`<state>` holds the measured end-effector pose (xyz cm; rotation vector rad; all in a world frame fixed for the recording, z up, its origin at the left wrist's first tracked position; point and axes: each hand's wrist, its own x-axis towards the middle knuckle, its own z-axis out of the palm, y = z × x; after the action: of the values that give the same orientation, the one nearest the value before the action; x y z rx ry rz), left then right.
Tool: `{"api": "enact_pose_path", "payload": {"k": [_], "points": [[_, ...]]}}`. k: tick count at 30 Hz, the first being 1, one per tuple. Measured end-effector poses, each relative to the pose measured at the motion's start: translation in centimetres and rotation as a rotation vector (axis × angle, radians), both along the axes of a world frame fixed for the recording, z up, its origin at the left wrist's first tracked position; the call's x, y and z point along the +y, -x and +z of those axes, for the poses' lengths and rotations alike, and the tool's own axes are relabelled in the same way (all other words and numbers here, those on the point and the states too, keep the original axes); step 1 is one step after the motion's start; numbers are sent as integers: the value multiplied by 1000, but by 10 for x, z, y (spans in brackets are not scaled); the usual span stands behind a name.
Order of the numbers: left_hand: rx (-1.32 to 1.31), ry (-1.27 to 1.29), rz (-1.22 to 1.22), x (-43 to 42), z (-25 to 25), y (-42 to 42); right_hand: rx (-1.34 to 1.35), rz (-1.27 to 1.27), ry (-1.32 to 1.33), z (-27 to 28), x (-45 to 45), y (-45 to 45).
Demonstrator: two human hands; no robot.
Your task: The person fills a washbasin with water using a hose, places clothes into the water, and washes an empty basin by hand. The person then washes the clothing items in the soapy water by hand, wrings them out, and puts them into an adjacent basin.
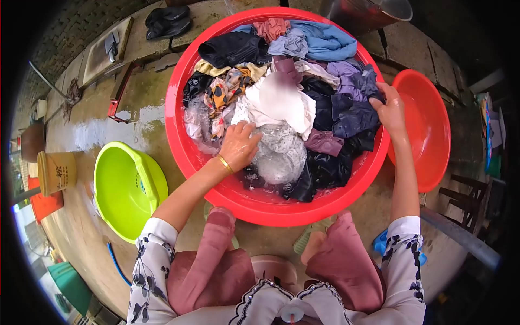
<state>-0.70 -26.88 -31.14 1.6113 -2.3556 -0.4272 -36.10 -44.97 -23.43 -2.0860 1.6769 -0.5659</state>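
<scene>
A big red tub (174,115) stands on the wet concrete floor (143,95), heaped with soaking laundry, and both hands are at work in it. The left hand (240,143), a gold bangle (225,164) at its wrist, rests with bent fingers against a wet, spotted white garment (280,154) at the near middle of the tub – whether it grips any cloth I cannot tell. The right hand (389,110) is at the tub's right side, thumb and fingers closed on a navy garment (352,116) just inside the rim.

Between the hands lies a plain white garment (281,105), with an orange patterned cloth (221,95) to its left. Toward the far edge are a black garment (233,50) and a blue one, next to a small coral cloth (272,28). Sudsy water shows along the near and left sides.

Outside the tub, a lime-green basin (116,189) sits to the left and a red-orange basin (425,130) just beside it on the right – dark shoes (168,23) lie beyond, at the far left
</scene>
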Motion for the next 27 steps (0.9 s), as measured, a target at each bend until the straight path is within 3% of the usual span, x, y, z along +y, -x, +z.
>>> {"api": "enact_pose_path", "payload": {"k": [2, 6, 11, 13, 14, 16, 17, 18, 19, 20, 22, 24, 25, 26, 27], "points": [[-121, 19, -72, 2, -5, 7, 424, 125, 197, -5, 22, -30], [-350, 38, -115, 10, -34, 11, 98, 511, 39, -47, 51, -108], [-406, -62, -136, 17, -36, 12, 240, 436, 110, -107, 58, -196], [-417, -106, -148, 19, -31, 6, 195, 412, -289, -109, 55, -204], [-424, -96, -148, 19, -28, -1, 190, 410, -278, -109, 55, -200], [-95, -300, -129, 17, -16, -19, -178, 308, -363, -98, 67, -182], [154, -218, -109, 17, -15, -31, -175, 308, -363, -94, 74, -176], [162, -220, -106, 16, -13, -36, -446, 273, -514, -85, 82, -170], [537, -447, 240, 15, -9, -40, -719, 231, -661, -71, 88, -167], [903, -665, 596, 15, -6, -43, -719, 232, -665, -56, 94, -167], [993, -528, 606, 14, -3, -43, -1078, 215, -677, -2, 99, -174], [1642, -729, 872, 6, 3, -33, -1144, 244, -705, 50, 104, -179], [1836, -756, 773, 0, 3, -22, -1212, 267, -735, 77, 106, -179], [1850, -953, 713, -4, 35, -15, -1091, 404, -636, 101, 107, -173], [1875, -878, 345, -17, 8, -9, -1115, 426, -701, 120, 113, -170]]}}
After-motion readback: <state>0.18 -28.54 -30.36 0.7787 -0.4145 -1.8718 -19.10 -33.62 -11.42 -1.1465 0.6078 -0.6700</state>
